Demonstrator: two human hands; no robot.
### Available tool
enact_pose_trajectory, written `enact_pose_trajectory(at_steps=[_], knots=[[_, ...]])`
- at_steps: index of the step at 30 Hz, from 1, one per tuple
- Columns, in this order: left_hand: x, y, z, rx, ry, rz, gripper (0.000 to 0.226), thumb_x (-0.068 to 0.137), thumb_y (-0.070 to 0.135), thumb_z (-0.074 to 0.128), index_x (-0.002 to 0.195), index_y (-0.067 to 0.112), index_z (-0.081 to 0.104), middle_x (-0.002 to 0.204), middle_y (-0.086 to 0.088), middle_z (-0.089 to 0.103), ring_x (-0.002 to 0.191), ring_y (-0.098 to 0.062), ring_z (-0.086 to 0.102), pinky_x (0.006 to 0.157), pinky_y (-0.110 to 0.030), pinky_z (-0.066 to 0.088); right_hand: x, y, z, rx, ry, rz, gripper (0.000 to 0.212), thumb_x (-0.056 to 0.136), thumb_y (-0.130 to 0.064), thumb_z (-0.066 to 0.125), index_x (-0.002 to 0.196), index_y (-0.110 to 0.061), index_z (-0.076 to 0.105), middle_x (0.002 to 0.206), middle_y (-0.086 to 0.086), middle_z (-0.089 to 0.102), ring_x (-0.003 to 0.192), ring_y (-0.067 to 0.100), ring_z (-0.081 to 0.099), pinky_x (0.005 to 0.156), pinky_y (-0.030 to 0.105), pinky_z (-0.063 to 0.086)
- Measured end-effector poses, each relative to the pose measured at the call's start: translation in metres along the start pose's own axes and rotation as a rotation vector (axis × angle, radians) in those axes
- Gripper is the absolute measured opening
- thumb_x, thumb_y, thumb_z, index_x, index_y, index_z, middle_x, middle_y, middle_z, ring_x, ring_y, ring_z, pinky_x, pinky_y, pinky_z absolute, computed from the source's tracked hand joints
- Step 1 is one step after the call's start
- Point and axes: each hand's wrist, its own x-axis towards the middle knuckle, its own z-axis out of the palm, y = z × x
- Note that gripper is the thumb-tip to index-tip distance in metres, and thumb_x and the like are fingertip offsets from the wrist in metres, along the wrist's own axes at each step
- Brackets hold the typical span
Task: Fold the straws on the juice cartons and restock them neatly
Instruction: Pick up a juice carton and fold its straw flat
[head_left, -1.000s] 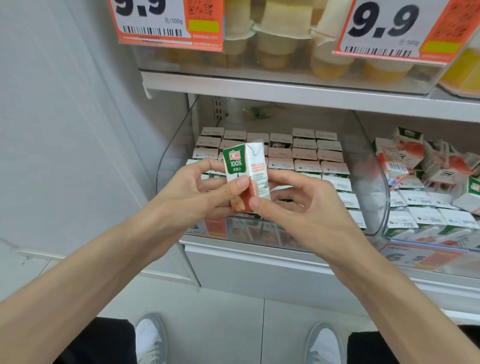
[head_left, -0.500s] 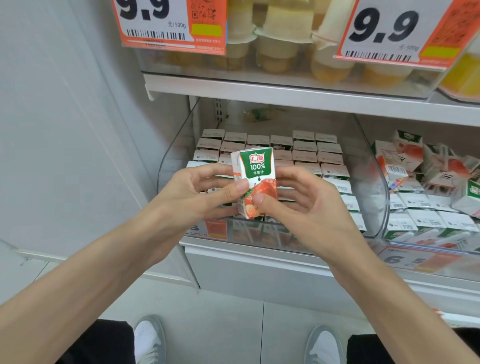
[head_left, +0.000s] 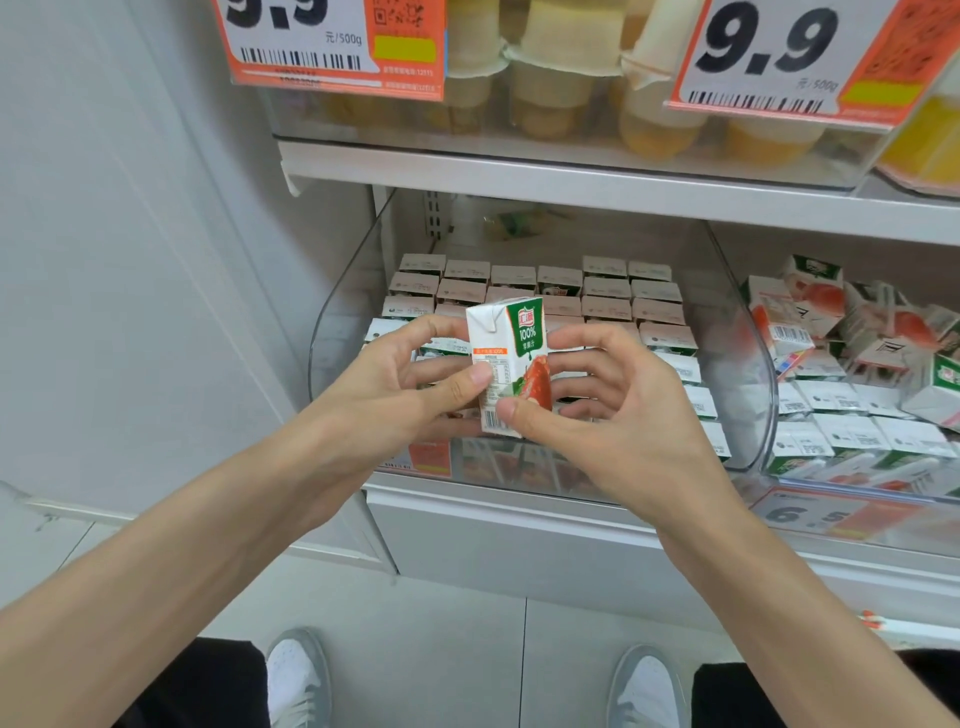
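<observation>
A small juice carton (head_left: 511, 358) was held upright, slightly tilted, in the air in front of the lower shelf, between both hands. The left hand (head_left: 395, 384) gripped it with the thumb pressed on the white printed side and the fingers curled behind. The right hand (head_left: 597, 410) pinched its lower corner, thumb on the front near the barcode and fingers behind. The straw could not be made out.

Behind the carton stood a clear plastic bin (head_left: 343, 322) with curved walls. It held rows of cartons (head_left: 608, 301) packed tightly side by side, their tops up, with a bare strip at the back. Just to the right, a second clear bin (head_left: 769, 457) held tidy cartons at its front and a jumbled heap of cartons (head_left: 810, 322) lying at odd angles behind them.

On the upper shelf (head_left: 571, 182) a clear tray held sealed cups (head_left: 545, 93) of yellowish contents. Two orange price tags (head_left: 332, 41) reading 9.9 hung on its front.
</observation>
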Motion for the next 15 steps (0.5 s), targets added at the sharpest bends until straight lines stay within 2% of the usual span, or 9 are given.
enact_pose_trajectory(at_steps=[3, 5, 7, 9, 11, 13, 15], knots=[[-0.0002, 0.0004, -0.0001, 0.03, 0.019, 0.006, 0.041, 0.098, 0.026, 0.072, 0.137, 0.025, 0.062, 0.125, 0.001, 0.078, 0.112, -0.02, 0.077, 0.097, -0.028, 0.061, 0.0006, -0.0011, -0.0013, 0.079, -0.049, 0.017, 0.048, 0.077, -0.012, 0.092, 0.115, -0.026, 0.068, 0.103, -0.01, 0.081, 0.09, 0.006, 0.076, 0.084, 0.022, 0.061], [-0.0008, 0.0002, -0.0004, 0.077, 0.01, 0.011, 0.042, 0.096, 0.031, 0.073, 0.137, 0.027, 0.066, 0.131, 0.005, 0.076, 0.115, -0.019, 0.076, 0.108, -0.035, 0.053, -0.0007, -0.002, -0.0027, 0.082, -0.097, 0.02, 0.044, 0.083, -0.01, 0.087, 0.119, -0.026, 0.069, 0.108, -0.011, 0.081, 0.096, 0.007, 0.077, 0.089, 0.023, 0.061], [-0.0018, -0.0005, 0.0008, 0.092, 0.017, 0.012, 0.042, 0.094, 0.037, 0.074, 0.134, 0.027, 0.07, 0.133, 0.003, 0.074, 0.114, -0.022, 0.077, 0.113, -0.041, 0.05, -0.0033, -0.0042, -0.0026, 0.039, -0.15, 0.01, 0.042, 0.088, -0.016, 0.085, 0.126, -0.03, 0.071, 0.118, -0.015, 0.078, 0.105, 0.005, 0.075, 0.093, 0.026, 0.061], [-0.0024, -0.0015, 0.0027, 0.069, 0.059, 0.007, 0.045, 0.088, 0.041, 0.077, 0.13, 0.025, 0.071, 0.132, -0.001, 0.074, 0.109, -0.027, 0.079, 0.112, -0.045, 0.052, -0.0053, -0.0059, -0.0012, -0.047, -0.177, -0.025, 0.046, 0.086, -0.03, 0.087, 0.13, -0.036, 0.072, 0.124, -0.013, 0.074, 0.107, 0.004, 0.071, 0.092, 0.028, 0.061], [-0.0028, -0.0018, 0.0041, 0.055, 0.097, -0.005, 0.05, 0.081, 0.045, 0.079, 0.126, 0.024, 0.071, 0.127, 0.0, 0.076, 0.103, -0.028, 0.08, 0.108, -0.045, 0.055, -0.0058, -0.0064, -0.0006, -0.08, -0.166, -0.045, 0.05, 0.083, -0.035, 0.089, 0.13, -0.04, 0.073, 0.122, -0.006, 0.072, 0.099, 0.011, 0.07, 0.09, 0.031, 0.062], [-0.002, -0.0021, 0.0031, 0.033, 0.108, -0.011, 0.052, 0.079, 0.046, 0.08, 0.124, 0.021, 0.07, 0.123, 0.0, 0.078, 0.103, -0.028, 0.08, 0.104, -0.041, 0.058, -0.005, -0.0067, -0.0016, -0.045, -0.18, -0.048, 0.049, 0.083, -0.03, 0.09, 0.128, -0.038, 0.075, 0.117, -0.002, 0.075, 0.097, 0.019, 0.072, 0.091, 0.033, 0.062], [-0.001, -0.0013, 0.0007, -0.009, 0.097, -0.019, 0.048, 0.088, 0.041, 0.077, 0.128, 0.017, 0.066, 0.12, -0.004, 0.08, 0.106, -0.027, 0.079, 0.102, -0.034, 0.06, -0.0041, -0.0062, -0.0029, -0.002, -0.176, -0.04, 0.049, 0.082, -0.023, 0.091, 0.128, -0.034, 0.075, 0.113, -0.004, 0.079, 0.095, 0.018, 0.076, 0.091, 0.03, 0.062]])
